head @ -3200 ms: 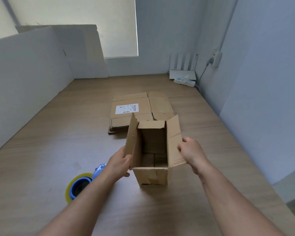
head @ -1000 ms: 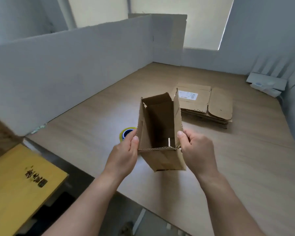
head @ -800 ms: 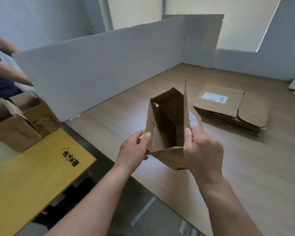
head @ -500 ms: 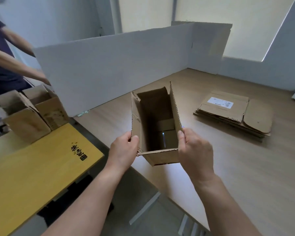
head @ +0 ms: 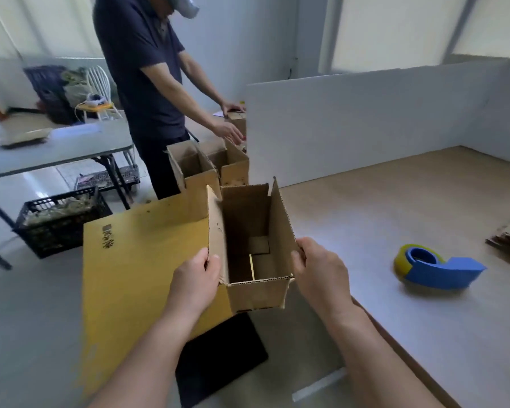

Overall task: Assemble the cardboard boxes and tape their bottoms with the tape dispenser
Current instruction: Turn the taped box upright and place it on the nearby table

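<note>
Cardboard box (head: pixel 256 293), erected and open at the top, is held in the air just off the bench (head: pixel 395 219) edge, beside the yellow board (head: pixel 142 260). Left hand (head: pixel 195 278) pinches the left flap and right hand (head: pixel 321 275) grips the right wall. Expect a light corrugated shell with stiff walls and weak flaps. Hold it by opposite walls near the corners. Tape dispenser (head: pixel 436 269) lies on the bench, well apart.

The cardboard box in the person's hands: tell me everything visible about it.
The cardboard box is plain brown corrugated board, held upright with its open top towards the camera. Its top flaps stand up. The bottom flaps are folded shut inside, with a thin bright line at their seam. The left hand pinches its left wall, the right hand its right wall. It hangs over the edge of the yellow tabletop.
</note>
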Action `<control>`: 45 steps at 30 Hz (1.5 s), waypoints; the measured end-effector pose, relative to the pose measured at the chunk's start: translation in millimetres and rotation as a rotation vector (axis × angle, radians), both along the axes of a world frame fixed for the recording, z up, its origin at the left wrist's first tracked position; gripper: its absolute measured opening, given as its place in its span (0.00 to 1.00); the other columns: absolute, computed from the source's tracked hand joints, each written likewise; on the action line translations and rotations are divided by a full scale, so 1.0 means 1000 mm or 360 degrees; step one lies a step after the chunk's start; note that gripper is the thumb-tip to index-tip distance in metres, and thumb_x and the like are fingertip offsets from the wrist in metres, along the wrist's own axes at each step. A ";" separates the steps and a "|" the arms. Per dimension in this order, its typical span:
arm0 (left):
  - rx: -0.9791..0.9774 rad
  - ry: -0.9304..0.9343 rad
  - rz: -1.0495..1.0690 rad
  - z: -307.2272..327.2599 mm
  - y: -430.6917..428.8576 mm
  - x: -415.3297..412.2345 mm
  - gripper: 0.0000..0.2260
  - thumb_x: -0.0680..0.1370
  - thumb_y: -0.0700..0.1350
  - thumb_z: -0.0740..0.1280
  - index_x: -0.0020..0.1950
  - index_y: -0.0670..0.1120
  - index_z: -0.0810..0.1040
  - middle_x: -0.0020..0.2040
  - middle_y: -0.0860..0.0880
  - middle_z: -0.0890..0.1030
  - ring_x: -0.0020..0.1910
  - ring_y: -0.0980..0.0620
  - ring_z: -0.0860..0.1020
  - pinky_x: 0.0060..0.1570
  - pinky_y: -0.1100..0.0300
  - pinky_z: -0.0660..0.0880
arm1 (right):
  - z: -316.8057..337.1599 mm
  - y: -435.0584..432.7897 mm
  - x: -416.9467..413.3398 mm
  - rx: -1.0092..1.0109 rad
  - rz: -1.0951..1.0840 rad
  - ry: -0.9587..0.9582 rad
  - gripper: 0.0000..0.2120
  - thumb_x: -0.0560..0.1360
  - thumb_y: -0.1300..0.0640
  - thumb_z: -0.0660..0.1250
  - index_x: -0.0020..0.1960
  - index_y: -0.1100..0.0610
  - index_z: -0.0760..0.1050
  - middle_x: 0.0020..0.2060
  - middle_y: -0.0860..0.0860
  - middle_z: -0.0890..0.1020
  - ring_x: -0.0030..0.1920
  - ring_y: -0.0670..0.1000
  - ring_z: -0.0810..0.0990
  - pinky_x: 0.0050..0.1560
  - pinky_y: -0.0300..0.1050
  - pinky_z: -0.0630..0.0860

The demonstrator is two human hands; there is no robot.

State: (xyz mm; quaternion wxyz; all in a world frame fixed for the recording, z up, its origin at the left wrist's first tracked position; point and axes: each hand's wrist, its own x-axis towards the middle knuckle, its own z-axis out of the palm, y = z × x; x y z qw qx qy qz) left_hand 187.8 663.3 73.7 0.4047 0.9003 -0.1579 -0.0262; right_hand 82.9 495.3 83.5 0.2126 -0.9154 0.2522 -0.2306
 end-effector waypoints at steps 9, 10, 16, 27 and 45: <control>0.0063 0.0061 0.0288 -0.027 0.129 0.090 0.17 0.82 0.46 0.55 0.34 0.44 0.62 0.31 0.45 0.71 0.37 0.41 0.77 0.32 0.54 0.60 | -0.029 0.116 0.131 0.0140 0.0263 0.0202 0.09 0.81 0.53 0.56 0.57 0.52 0.73 0.44 0.49 0.80 0.44 0.50 0.77 0.47 0.49 0.78; 0.0084 0.0078 0.0316 -0.032 0.137 0.098 0.17 0.82 0.46 0.55 0.34 0.44 0.62 0.32 0.44 0.72 0.38 0.40 0.78 0.32 0.54 0.61 | -0.033 0.123 0.140 0.0143 0.0285 0.0235 0.10 0.81 0.53 0.56 0.57 0.53 0.73 0.45 0.49 0.80 0.45 0.51 0.77 0.48 0.49 0.77; 0.0235 0.0237 0.0484 -0.059 0.168 0.135 0.14 0.82 0.47 0.53 0.37 0.43 0.63 0.36 0.42 0.76 0.38 0.40 0.79 0.36 0.53 0.71 | -0.054 0.144 0.187 0.0154 0.0351 0.0480 0.11 0.82 0.51 0.52 0.59 0.52 0.69 0.47 0.51 0.79 0.43 0.53 0.75 0.40 0.46 0.72; 0.0451 0.0177 0.0600 -0.048 0.125 0.237 0.10 0.83 0.44 0.50 0.46 0.42 0.64 0.33 0.48 0.67 0.33 0.48 0.68 0.34 0.55 0.61 | -0.044 0.108 0.307 -0.0307 0.0484 0.0307 0.33 0.78 0.43 0.60 0.76 0.54 0.54 0.73 0.53 0.62 0.72 0.53 0.59 0.72 0.48 0.57; 0.0601 0.0177 0.0628 -0.041 0.014 0.390 0.15 0.84 0.45 0.49 0.63 0.39 0.68 0.45 0.42 0.76 0.40 0.45 0.71 0.36 0.56 0.65 | -0.023 0.015 0.481 -0.0224 0.0568 0.0624 0.09 0.79 0.51 0.58 0.46 0.56 0.62 0.44 0.53 0.80 0.46 0.58 0.79 0.38 0.45 0.65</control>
